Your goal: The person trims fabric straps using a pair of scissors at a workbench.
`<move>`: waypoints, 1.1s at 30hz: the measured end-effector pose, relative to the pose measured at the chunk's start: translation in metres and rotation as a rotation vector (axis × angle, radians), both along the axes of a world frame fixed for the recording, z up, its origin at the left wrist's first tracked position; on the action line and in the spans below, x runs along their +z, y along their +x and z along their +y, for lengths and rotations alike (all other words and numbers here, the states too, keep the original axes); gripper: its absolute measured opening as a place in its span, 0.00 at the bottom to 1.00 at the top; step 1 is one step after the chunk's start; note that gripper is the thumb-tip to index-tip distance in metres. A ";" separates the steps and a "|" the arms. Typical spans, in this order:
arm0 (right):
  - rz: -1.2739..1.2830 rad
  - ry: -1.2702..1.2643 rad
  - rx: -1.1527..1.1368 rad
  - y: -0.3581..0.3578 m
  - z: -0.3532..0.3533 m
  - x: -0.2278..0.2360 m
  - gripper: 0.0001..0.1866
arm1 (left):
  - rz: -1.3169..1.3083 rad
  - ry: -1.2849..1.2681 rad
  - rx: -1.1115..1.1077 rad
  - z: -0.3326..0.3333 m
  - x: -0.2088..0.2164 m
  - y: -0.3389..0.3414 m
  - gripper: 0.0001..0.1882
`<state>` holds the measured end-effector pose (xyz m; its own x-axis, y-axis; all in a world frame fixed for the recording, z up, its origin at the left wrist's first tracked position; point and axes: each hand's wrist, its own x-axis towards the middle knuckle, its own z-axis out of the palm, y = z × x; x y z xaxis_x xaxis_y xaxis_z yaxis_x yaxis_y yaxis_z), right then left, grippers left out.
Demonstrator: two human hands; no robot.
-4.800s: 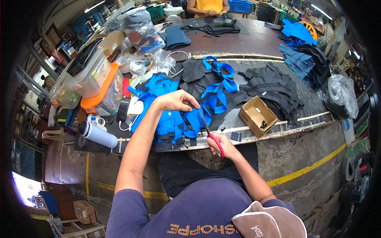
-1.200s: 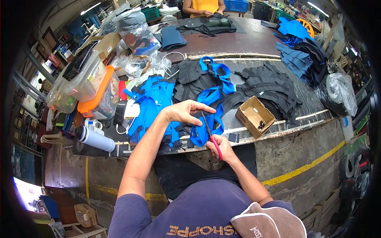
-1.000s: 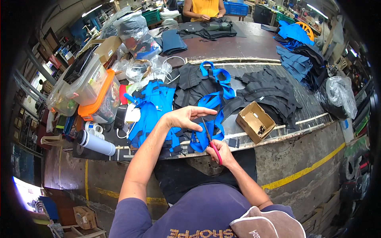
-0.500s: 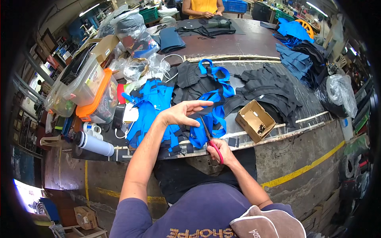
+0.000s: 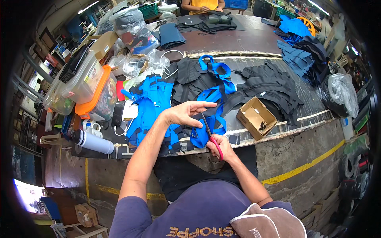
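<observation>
My right hand (image 5: pixel 223 148) grips a pair of scissors (image 5: pixel 213 139) with red handles, the dark blades pointing up and away from me. Just left of the blades is my left hand (image 5: pixel 185 114), its fingers stretched out and its thumb apart from them. Dark material shows behind the gap between thumb and fingers; whether any of it touches them is hard to see. Under and beyond both hands, a blue strap (image 5: pixel 220 85) lies in loops along the table. Left of it are blue fabric pieces (image 5: pixel 151 97) with black ends, partly covered by my left forearm.
Black fabric pieces (image 5: pixel 270 85) lie right of the strap, behind an open cardboard box (image 5: pixel 254 131). A white bottle (image 5: pixel 95 142) lies near the left edge, beside orange-lidded plastic bins (image 5: pixel 95 95). Blue fabric stacks (image 5: pixel 295 57) stand far right. Across the table is another person (image 5: pixel 202 6).
Both hands keep nearly the same pose. My left fingertips have shifted very slightly to the right, and the scissors remain in my right hand.
</observation>
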<state>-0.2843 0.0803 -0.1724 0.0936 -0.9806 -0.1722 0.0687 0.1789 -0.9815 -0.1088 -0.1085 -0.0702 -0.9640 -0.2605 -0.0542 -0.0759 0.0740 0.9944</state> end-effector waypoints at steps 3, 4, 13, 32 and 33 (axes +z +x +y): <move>0.000 -0.010 -0.025 -0.001 -0.002 -0.003 0.15 | 0.008 0.015 -0.003 0.001 0.001 0.000 0.48; 0.000 -0.010 -0.026 -0.001 -0.002 -0.003 0.15 | 0.010 0.026 -0.002 0.001 0.002 0.000 0.48; -0.082 -0.320 -0.333 0.008 -0.024 0.006 0.15 | 0.038 0.049 0.016 0.002 0.001 0.001 0.50; -0.239 -0.403 -0.234 -0.011 -0.048 0.074 0.14 | -0.045 -0.415 0.101 0.024 0.065 0.027 0.28; -0.234 -0.392 -0.219 -0.012 -0.047 0.076 0.14 | -0.051 -0.364 0.082 0.024 0.067 0.026 0.22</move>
<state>-0.2963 0.0331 -0.0964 -0.1292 -0.9682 0.2141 0.2892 -0.2433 -0.9258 -0.0832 -0.0841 -0.0029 -0.9375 -0.3479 0.0091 -0.1447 0.4135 0.8989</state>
